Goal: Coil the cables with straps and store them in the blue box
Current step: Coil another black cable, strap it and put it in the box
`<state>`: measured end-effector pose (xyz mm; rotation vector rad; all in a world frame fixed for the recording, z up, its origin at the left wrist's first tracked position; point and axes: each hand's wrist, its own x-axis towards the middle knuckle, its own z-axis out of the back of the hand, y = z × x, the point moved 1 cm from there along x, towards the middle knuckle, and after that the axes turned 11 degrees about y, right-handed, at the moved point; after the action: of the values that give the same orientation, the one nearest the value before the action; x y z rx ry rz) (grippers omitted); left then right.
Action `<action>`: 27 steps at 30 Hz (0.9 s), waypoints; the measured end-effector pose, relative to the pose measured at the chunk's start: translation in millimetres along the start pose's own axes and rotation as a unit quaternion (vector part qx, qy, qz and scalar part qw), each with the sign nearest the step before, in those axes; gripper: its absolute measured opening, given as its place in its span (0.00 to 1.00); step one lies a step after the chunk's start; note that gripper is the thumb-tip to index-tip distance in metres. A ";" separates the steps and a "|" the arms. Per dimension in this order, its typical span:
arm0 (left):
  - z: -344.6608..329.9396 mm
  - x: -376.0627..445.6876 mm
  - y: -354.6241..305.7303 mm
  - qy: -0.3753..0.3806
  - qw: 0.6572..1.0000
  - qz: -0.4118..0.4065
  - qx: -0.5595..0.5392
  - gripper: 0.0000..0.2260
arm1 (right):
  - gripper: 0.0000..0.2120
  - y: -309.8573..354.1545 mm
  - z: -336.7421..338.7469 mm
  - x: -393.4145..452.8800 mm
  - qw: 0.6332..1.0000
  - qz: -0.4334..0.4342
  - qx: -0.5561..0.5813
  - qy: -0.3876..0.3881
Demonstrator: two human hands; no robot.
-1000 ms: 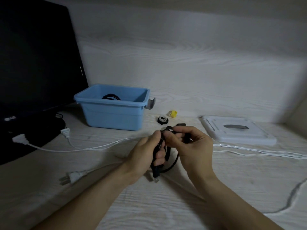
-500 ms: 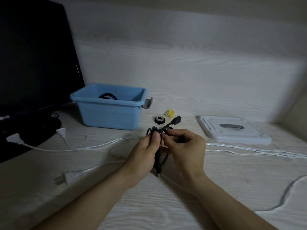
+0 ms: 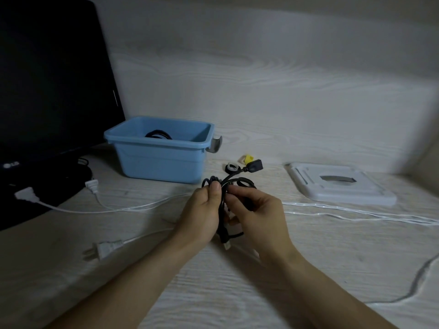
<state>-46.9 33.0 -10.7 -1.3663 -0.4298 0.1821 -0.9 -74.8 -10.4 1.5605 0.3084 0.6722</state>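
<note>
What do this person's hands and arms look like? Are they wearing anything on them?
Both arms are bare up to the frame's edge: no sleeves show. The left hand and right hand wear no gloves, and no rings, watch or bracelet are visible. The nails look short and unpainted.

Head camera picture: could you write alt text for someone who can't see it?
Two hands, left hand and right hand, hold a bundled black cable above a pale wooden table. Behind sit a blue box, a white lid and loose white cables.

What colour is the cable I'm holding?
Black cable, clearest in the head view.
</note>
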 end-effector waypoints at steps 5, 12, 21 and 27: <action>4.3 1.7 0.3 -0.008 0.999 0.034 -0.020 0.22 | 0.04 5.9 5.0 -3.8 0.984 0.077 -0.160 -0.012; 9.5 1.7 -4.6 0.020 0.998 0.055 0.028 0.22 | 0.08 18.9 10.9 -2.3 0.917 0.239 -0.316 0.041; 17.4 -0.8 -13.6 0.203 0.977 0.062 -0.031 0.13 | 0.04 17.7 26.5 9.7 0.857 0.334 -0.356 0.169; 20.2 -6.5 -18.4 0.223 0.972 0.068 -0.033 0.10 | 0.03 15.3 22.2 10.0 0.896 0.283 -0.284 0.191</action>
<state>-63.1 45.1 8.7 -1.4539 0.0337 -0.0306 16.9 -88.9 7.2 0.9305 -0.0738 1.3948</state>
